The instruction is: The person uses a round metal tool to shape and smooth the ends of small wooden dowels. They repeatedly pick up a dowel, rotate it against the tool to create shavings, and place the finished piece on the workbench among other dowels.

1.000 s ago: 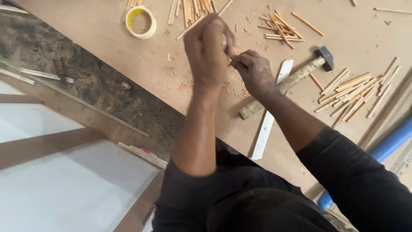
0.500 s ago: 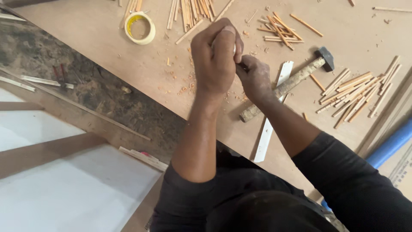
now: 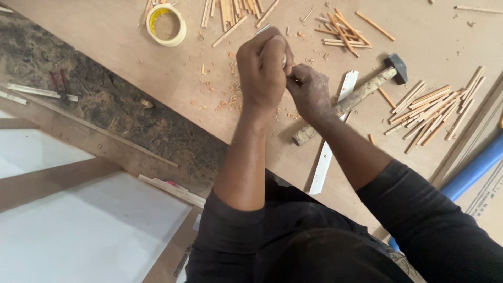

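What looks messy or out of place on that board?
Small wood shavings are scattered on the brown board just beside the left hand and right hand. Thin wooden sticks lie loose in uneven heaps. The hammer lies across a white strip.

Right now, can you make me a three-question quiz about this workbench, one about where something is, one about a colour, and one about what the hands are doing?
1. Where does the hammer lie?
A. right of the hands
B. on the floor
C. inside the tape roll

2. What colour is the tape roll?
A. blue
B. yellow
C. black

3. How are the left hand and right hand?
A. flat on the board
B. far apart
C. closed together above the board

Answers: 1 A, it rests beside the right hand. 2 B, its ring looks pale yellow. 3 C, both fists meet over the wood shavings.
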